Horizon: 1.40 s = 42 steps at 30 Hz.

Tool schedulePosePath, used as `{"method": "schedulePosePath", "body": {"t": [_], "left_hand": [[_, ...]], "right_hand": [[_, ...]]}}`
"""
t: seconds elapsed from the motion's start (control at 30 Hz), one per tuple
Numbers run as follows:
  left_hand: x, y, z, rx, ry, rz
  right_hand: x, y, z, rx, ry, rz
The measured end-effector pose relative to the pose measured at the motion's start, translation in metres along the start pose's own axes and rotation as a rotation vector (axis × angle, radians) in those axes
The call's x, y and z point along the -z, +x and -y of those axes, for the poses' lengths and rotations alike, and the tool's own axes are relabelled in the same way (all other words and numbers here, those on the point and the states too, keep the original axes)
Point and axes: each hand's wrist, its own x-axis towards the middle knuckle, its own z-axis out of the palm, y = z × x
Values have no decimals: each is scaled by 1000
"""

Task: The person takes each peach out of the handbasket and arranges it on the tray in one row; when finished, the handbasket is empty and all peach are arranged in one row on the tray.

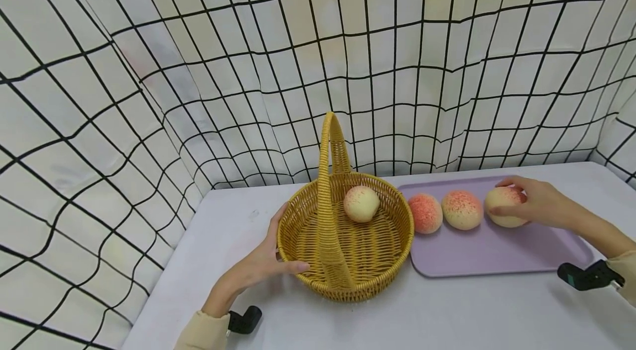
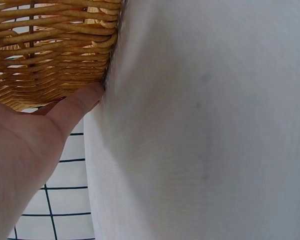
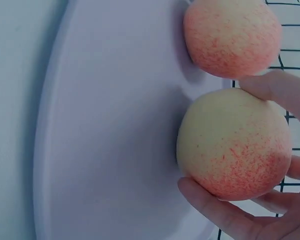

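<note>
A yellow wicker basket [image 1: 367, 284] with a tall arched handle stands on the table, one peach [image 1: 361, 204] inside it. At its left side, my left hand [image 1: 265, 253] holds the basket, thumb over the rim; in the left wrist view a finger [image 2: 82, 102] reaches low along the woven wall. On the right, a purple tray [image 1: 477, 256] bears three peaches in a row. My right hand [image 1: 544, 203] grips the rightmost peach [image 3: 235, 145] between thumb and fingers, close over the tray. Beside it sit the middle peach [image 1: 462, 210] and the left peach [image 1: 425, 213].
The basket's right side overlaps the tray's left end in the head view. Behind the white table [image 1: 377, 322] rises a white backdrop with a black grid net [image 1: 367, 57], which also runs along the left side.
</note>
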Motion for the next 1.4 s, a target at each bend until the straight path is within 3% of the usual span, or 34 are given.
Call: {"method": "schedulePosePath", "body": {"t": [0.2,0.43,0.57,1.4], "left_hand": [[-1,0,0,-4,5,-4],[0,0,0,-5,12,0],[1,1,-1,-12,10,5],[0,2,0,16,28,-2]], "right_hand": [[-3,1,5,4,7,-3],[-7,-2,4,138,28,2],[-10,-3,3,173,26,-16],[-9,0,7,128,-29,-35]]}}
